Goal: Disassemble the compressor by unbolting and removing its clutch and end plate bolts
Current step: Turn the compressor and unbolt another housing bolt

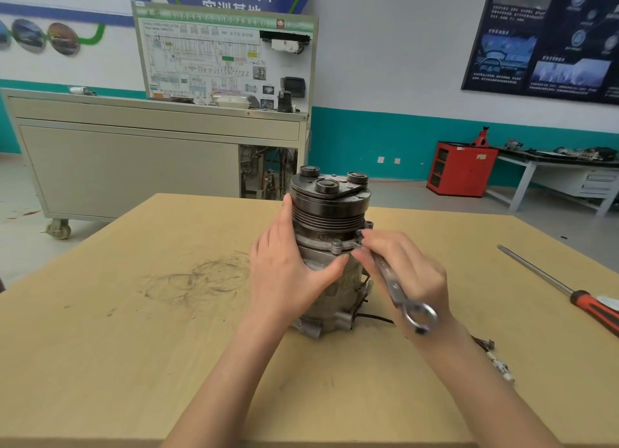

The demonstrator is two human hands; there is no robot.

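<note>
Grip of the right hand [408, 273] is narrow: thumb and fingertips pinch a steel wrench [390, 280] near its far end. The wrench slants back across the palm, so its ring end lies over the wrist. Its working end reaches the rim of the end plate on the right side of the compressor [330, 213]. The fingers hide that end, so I cannot tell whether it sits on a bolt.

One bolt [336, 245] shows on the front of the same rim, just left of the right thumb. The left hand [284, 270] has a wide grip. Its palm lies flat on the compressor's left side, the fingers run straight up along the grooved pulley, and the thumb stretches across the grey body below the bolt.

The compressor stands upright near the middle of the table [134, 347], with the clutch [330, 183] on top, facing up. A black cable runs out from its base on the right. A small plug with wires [495, 360] lies on the table beside the right forearm.

A screwdriver [569, 293] with a red and black handle lies well apart near the right edge. Dark circular scuff marks [201, 280] stain the table left of the compressor. Behind the table stand a grey cabinet on wheels [134, 159] carrying a wiring diagram board, and a red cabinet [462, 169] by the wall.
</note>
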